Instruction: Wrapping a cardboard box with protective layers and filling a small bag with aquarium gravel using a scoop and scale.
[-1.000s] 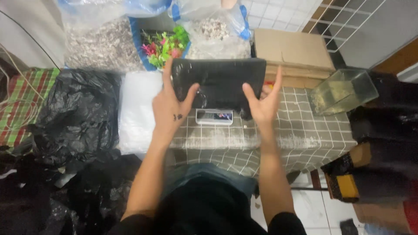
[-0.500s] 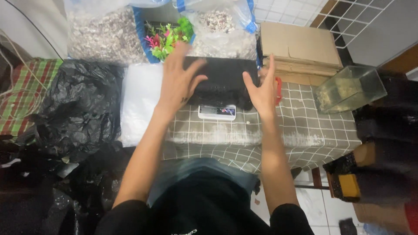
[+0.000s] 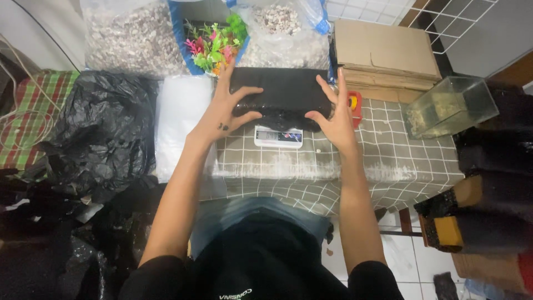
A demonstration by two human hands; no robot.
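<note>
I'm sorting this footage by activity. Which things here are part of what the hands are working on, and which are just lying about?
In hand:
left hand and right hand, both pressing on the black bag
small scale under the bag

Lying about:
glass tank
flat cardboard
plastic plants
gravel bags
crumpled black plastic

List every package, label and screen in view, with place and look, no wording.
Scale screen: small grey rectangle, table centre, below the black package.
Black package: flat, glossy, on the scale, left hand and right hand on it.
Gravel bags: clear, far left and centre.
Cardboard: brown, flattened, far right.
</note>
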